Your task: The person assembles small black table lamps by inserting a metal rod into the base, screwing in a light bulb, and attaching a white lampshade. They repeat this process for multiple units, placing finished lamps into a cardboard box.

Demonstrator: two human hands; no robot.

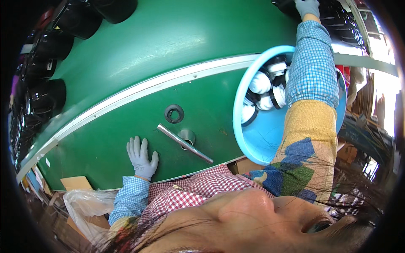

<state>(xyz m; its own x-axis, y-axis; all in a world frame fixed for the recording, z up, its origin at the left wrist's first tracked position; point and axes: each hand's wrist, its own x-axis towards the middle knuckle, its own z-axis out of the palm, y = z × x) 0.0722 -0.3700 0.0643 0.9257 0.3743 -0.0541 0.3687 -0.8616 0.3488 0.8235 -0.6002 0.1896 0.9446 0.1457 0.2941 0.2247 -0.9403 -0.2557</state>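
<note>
Left hand (141, 159) in grey glove flat, fingers spread, palm down on green table (126, 55) near its near edge, holding nothing. Metal bar (184, 143) and black ring (174, 113) just beside it. Right hand (307, 7) reaches over blue tub (257, 143) to black parts (337, 19) at far edge; grip cannot be told.

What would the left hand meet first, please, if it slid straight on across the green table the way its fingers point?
The left hand lies flat, fingers pointing towards the pale strip that crosses the green table. Probably that strip comes first; the black ring lies off to the right.
</note>
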